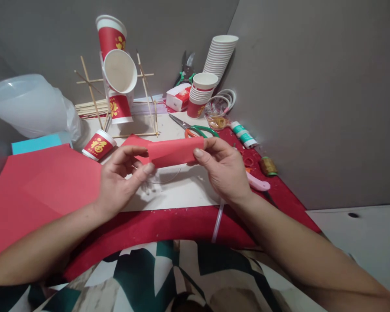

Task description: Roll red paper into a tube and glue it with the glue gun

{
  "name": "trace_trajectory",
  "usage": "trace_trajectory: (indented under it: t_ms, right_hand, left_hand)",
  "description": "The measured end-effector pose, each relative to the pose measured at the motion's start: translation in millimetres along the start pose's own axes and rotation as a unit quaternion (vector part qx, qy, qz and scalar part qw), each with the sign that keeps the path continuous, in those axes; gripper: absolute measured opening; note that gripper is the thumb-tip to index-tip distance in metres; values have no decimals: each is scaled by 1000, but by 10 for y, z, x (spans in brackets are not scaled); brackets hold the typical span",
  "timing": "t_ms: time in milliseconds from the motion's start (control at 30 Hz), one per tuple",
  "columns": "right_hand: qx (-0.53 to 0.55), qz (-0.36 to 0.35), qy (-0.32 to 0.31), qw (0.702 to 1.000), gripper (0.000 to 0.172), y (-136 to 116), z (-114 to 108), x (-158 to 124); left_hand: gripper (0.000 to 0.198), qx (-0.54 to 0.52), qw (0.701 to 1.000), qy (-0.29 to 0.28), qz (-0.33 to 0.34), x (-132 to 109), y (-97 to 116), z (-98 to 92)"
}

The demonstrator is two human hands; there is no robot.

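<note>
A small rectangle of red paper (175, 152) is stretched between my two hands above the white board. My right hand (225, 169) pinches its right end, thumb in front and fingers behind. At the left end, my left hand (121, 177) has its thumb on the lower corner and its fingers curled around the edge. Behind the strip lies another red piece (134, 141), partly covered. Scissors (191, 128) with green and orange handles rest just beyond the paper. A red paper cup (99, 145) lies tipped near my left hand.
Red paper cups (120, 71) hang joined beside a frame of thin sticks (146, 99). Stacked cups (203, 89), pruning shears (186, 71), tape rolls (243, 134) and a thread spool (268, 166) stand to the right. Large red sheets (42, 190) cover the left. A pink cutter (258, 182) lies right.
</note>
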State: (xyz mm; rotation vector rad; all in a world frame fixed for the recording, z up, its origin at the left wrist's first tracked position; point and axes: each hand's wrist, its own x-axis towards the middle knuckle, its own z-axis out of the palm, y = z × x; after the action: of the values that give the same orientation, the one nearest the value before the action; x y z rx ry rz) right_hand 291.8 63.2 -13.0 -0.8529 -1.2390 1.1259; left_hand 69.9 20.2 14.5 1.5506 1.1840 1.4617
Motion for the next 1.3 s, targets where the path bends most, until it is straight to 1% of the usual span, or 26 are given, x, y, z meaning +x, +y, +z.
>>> trace_trajectory:
  t_ms: [100, 233, 300, 400, 567, 700, 767, 833, 933, 1000, 1067, 1200, 1300]
  right_hand:
    - [-12, -9, 8, 1000, 33, 10, 17, -22]
    - [-26, -7, 3, 1000, 33, 14, 33, -36]
    - [-26, -7, -5, 1000, 33, 17, 38, -41]
    - [-22, -8, -15, 1000, 32, 25, 41, -52]
    - [-41, -5, -23, 999, 31, 24, 30, -65]
    - [-54, -25, -39, 998, 24, -40, 47, -69]
    - [-66, -38, -46, 996, 24, -83, 64, -71]
    - [-78, -43, -49, 995, 28, -114, 77, -73]
    - [-87, -36, -52, 994, 31, -128, 82, -78]
    - [-86, -40, -57, 994, 29, -126, 80, -81]
    - [-83, -50, -67, 993, 25, -125, 76, -82]
    - [-81, -61, -74, 992, 20, -122, 66, -75]
    - [-79, -57, -64, 993, 21, -110, 58, -70]
  left_hand:
    - [33, 2, 999, -11, -34, -17, 14, 35]
    - [33, -43, 994, -9, -101, -4, 22, 63]
    - [33, -65, 990, -14, -121, 4, 19, 67]
    - [32, -84, 988, -15, -131, 2, 13, 71]
    - [34, -69, 989, -3, -132, 1, 7, 80]
    - [34, -84, 988, 0, -128, 15, 5, 77]
    - [33, -95, 986, -1, -135, 16, -1, 70]
    - [31, -102, 983, -2, -154, 16, -16, 61]
    - [31, -113, 973, -9, -203, 18, -49, 49]
    - [35, -123, 965, -12, -229, 24, -66, 50]
    - [36, -137, 961, -6, -242, 29, -68, 60]
    - [34, -151, 959, 12, -239, 24, -33, 95]
    - [32, -153, 961, 5, -229, -8, -9, 115]
